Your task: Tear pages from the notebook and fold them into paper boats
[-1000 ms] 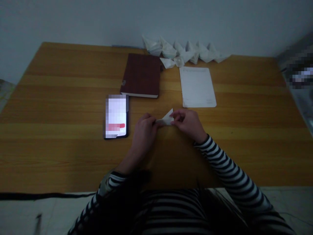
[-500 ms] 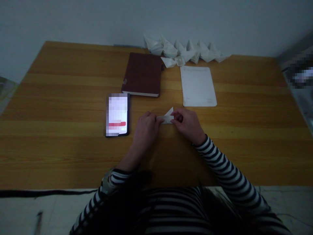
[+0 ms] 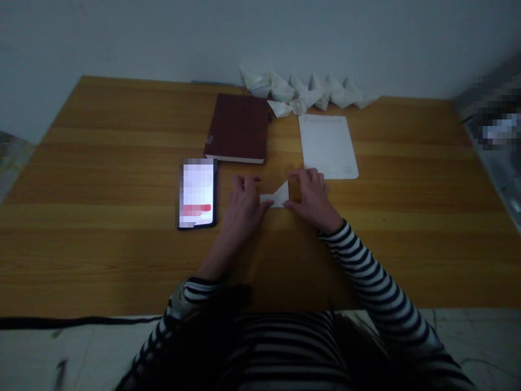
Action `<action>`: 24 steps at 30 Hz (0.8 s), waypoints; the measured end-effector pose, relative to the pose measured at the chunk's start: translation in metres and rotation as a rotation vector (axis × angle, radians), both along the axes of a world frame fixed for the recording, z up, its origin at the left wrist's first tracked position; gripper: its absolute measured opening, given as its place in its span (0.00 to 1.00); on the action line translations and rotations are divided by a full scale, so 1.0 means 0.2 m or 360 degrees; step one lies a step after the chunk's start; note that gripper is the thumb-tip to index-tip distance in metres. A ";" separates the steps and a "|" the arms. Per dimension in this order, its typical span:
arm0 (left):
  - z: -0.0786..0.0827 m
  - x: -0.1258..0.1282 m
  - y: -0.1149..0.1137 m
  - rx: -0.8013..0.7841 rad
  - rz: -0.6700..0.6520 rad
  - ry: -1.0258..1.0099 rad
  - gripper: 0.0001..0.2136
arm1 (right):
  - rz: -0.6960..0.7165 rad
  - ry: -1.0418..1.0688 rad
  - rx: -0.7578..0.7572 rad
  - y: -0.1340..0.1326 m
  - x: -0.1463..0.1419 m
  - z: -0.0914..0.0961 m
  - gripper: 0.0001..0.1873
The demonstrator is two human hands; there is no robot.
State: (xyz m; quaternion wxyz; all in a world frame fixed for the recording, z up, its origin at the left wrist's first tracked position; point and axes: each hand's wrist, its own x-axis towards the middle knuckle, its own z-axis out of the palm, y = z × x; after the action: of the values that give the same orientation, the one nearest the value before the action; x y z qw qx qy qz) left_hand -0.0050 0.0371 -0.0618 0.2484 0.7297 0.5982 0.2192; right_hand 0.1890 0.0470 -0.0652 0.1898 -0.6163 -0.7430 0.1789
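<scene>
A small folded white paper piece (image 3: 277,196) with a raised triangular point lies on the wooden table (image 3: 101,179) between my two hands. My left hand (image 3: 244,203) pinches its left end, fingers curled. My right hand (image 3: 310,196) grips its right side by the triangle, thumb underneath and fingers curled over. Both sleeves are black and white striped.
A lit phone (image 3: 197,193) lies just left of my left hand. Behind it sits a closed dark red notebook (image 3: 238,127). A lined white sheet (image 3: 328,145) lies behind my right hand. Several folded white paper shapes (image 3: 309,92) line the back edge by the wall.
Both hands have shifted slightly away from me with the folded paper, and the triangular point now stands up more clearly between them.
</scene>
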 end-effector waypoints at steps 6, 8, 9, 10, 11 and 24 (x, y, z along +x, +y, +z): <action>-0.05 -0.02 0.04 0.0015 0.0009 -0.0109 0.26 | 0.0013 -0.0007 0.0042 0.02 -0.12 -0.02 0.37; -0.05 -0.02 0.04 -0.0008 0.0032 -0.0130 0.26 | -0.0007 -0.0013 0.0081 0.00 -0.12 -0.04 0.38; -0.05 -0.02 0.04 -0.0026 0.0029 -0.0124 0.25 | -0.0028 -0.0014 0.0104 -0.01 -0.11 -0.04 0.38; -0.04 -0.02 0.03 -0.0044 0.0016 -0.0108 0.23 | -0.0046 -0.0019 0.0124 -0.02 -0.10 -0.05 0.37; -0.04 -0.02 0.03 -0.0063 -0.0001 -0.0090 0.21 | -0.0065 -0.0032 0.0142 -0.03 -0.10 -0.05 0.37; -0.01 0.01 0.04 -0.0100 -0.0035 0.0056 0.22 | 0.0040 -0.0119 0.0114 -0.02 -0.05 -0.06 0.38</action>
State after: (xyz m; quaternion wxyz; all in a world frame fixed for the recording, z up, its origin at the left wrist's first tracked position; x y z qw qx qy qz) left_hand -0.0033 0.0451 -0.0646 0.2630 0.7318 0.6010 0.1846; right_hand 0.1791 0.0435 -0.0774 0.1814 -0.6060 -0.7633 0.1315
